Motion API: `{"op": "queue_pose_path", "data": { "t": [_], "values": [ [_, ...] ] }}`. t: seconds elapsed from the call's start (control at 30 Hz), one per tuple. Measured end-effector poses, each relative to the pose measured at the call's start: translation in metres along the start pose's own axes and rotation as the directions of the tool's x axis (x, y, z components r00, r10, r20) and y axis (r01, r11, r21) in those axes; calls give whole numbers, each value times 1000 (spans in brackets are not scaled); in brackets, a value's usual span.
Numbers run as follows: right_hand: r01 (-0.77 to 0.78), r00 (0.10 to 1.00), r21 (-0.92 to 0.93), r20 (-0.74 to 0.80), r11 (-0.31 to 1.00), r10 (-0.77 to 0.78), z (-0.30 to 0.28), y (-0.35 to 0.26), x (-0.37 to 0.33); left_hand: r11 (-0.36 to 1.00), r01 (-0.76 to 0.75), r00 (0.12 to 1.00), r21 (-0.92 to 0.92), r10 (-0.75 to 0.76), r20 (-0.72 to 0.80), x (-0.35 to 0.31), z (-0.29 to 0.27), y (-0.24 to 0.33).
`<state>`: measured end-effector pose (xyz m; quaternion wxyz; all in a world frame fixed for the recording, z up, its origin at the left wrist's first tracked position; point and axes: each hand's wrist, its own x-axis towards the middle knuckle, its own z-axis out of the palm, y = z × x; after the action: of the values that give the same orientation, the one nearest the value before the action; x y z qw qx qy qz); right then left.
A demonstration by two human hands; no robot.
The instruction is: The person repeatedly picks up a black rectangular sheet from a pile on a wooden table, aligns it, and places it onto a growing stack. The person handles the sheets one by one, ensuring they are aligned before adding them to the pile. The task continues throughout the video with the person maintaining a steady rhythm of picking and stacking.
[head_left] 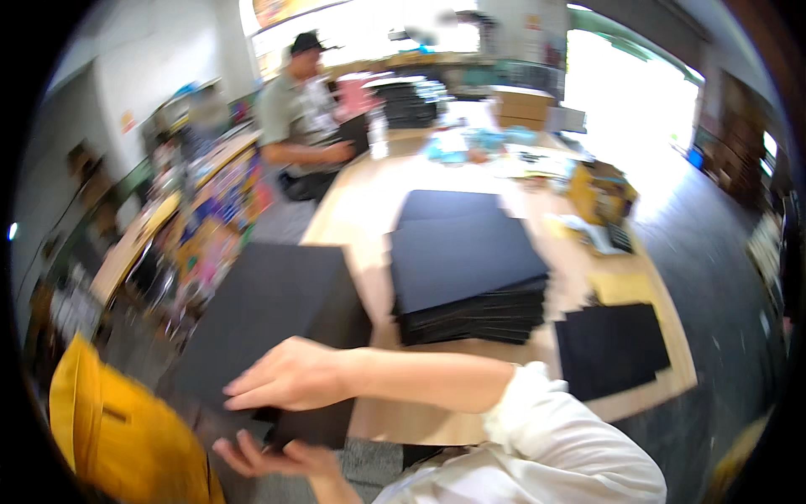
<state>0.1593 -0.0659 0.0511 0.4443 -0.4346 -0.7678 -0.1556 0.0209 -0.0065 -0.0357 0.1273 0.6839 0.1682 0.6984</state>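
Observation:
A large black cardboard box (pixel 256 302), its top and one side showing, stands at the left edge of the table, partly over it. My right hand (pixel 294 374) reaches across from the right and lies on its near end, fingers stretched out flat. Below that, my left hand (pixel 273 458) is turned palm up with its fingers apart, close under the box's near lower edge. Whether the left fingers touch the board is hard to tell through the blur. To the right of the box sits a stack of black boards (pixel 470 269).
Several flat black sheets (pixel 613 349) lie at the table's (pixel 369 202) right front, near a yellow carton (pixel 600 193). A yellow bin or bag (pixel 117 420) stands at lower left. Across the table a person (pixel 302 126) handles a black board. Brown boxes (pixel 520 107) stand farther back.

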Motion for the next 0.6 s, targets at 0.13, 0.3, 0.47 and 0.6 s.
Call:
{"op": "queue_pose_path", "data": {
  "t": [0.13,0.3,0.47,0.6],
  "values": [
    [156,765,-396,-532,905,-364,-66,-51,26,957,-249,887,-146,165,-432,-13,6,-9],
    [-544,-99,34,-995,838,-24,-183,-137,-41,922,-373,794,-101,261,-550,-54,16,28],
    [-376,-184,34,-982,926,-39,-288,-258,-234,666,405,649,-626,273,710,-102,-5,145],
    [-892,156,-369,-793,261,-589,-291,-365,-266,396,890,57,-228,401,914,-171,26,196]
  ]
}}
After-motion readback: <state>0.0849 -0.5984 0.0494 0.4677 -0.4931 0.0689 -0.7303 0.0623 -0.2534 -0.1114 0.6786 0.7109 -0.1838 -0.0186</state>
